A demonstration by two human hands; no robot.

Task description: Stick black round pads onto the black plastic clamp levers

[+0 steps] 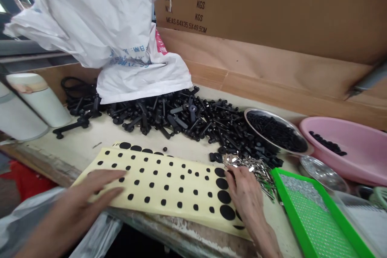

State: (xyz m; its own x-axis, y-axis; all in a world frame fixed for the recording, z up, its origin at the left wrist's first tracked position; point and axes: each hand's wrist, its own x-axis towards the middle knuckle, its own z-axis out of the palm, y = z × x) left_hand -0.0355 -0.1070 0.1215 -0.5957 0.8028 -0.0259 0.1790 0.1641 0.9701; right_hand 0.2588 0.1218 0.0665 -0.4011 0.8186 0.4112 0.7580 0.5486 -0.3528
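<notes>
1. Tabletop: crowded from left to right. The near edge is worn and uneven, and anything nudged nearward could drop off.
2. White bag, far left: it slumps over the heap below. Should it sag further, more stock may spill forward.
3. Heap of black plastic parts: it spreads loosely toward the near side. Strays already lie just beside the sheet and could roll onto it.
4. Yellow backing sheet of black adhesive discs: it lies along the near edge, under both hands. Its far left corner is lifted, so a snag there could crease it or peel discs.
5. Green tray, near right: it sits close to the right wrist and a careless elbow may shift it.
6. Left hand: flat and released, it presses on the sheet's left end and grasps nothing.
7. Right hand: palm down over the large discs. Its fingertips are curled at the sheet's far edge, and I cannot tell whether they pinch anything.
8. Small metal pins: they touch the right fingertips and could scatter or stick to exposed adhesive.
</notes>
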